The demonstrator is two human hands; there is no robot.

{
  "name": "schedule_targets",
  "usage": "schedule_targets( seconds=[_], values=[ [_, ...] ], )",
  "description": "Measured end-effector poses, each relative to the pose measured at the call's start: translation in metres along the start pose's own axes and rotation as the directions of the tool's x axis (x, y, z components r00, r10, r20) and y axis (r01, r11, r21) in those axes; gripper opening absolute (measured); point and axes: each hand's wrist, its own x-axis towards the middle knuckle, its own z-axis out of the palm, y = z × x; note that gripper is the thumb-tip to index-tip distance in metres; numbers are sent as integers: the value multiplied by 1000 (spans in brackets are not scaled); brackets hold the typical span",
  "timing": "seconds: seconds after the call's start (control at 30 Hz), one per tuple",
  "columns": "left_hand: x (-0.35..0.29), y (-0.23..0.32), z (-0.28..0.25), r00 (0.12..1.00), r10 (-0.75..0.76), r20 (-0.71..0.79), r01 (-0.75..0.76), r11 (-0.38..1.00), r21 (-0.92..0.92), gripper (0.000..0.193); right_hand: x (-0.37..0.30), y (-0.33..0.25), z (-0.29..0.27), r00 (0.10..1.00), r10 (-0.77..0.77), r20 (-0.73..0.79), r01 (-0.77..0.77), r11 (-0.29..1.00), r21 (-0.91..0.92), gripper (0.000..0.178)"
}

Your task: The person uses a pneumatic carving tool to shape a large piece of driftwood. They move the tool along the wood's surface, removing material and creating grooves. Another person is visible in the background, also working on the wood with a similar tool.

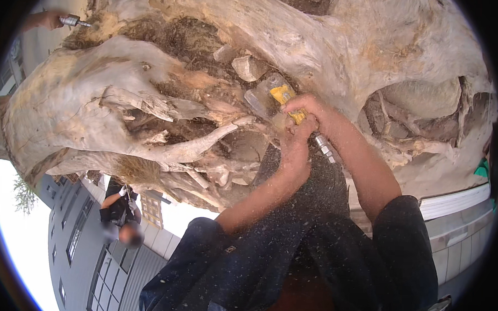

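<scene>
Both my hands are wrapped round a handheld power tool (284, 95) with a yellow body and a grey, blurred front end. My right hand (310, 106) grips it from above. Just below, my left hand (302, 129) closes round its rear part. A silver metal fitting (324, 147) sticks out behind my hands. The tool's front is at a hollow in a big, pale, gnarled tree root (205, 148), beside a light stone-like lump (249, 68). Whether the tip touches the wood cannot be made out. Pale specks of dust float around my arms.
At the upper left another person's hand (48, 20) holds a silver tool with a bit (72, 21) against the wood. Farther off, a person in dark clothes and white gloves (121, 203) stands near a grey building (86, 248). White boards (456, 202) lie at right.
</scene>
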Motion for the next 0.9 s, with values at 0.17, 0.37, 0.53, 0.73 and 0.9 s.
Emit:
schedule_targets(
  seconds=[0.17,0.37,0.53,0.73,0.9],
  values=[
    [-3,-14,0,997,-37,-60,34,998,-51,44,9,-1,0,945,322,-48,-323,946,-5,37],
    [3,6,-1,1000,9,-9,-9,999,40,49,3,-12,10,989,150,4,-150,988,41,41],
    [-8,-14,3,999,-30,-42,30,1000,8,51,10,12,-8,959,282,-3,-282,958,49,36],
    [-6,-2,3,999,50,8,-50,998,49,60,7,-18,10,954,298,13,-298,954,40,26],
    [-31,-18,13,994,-99,-47,102,993,59,58,-13,7,-11,943,329,56,-330,944,-2,21]
  ],
)
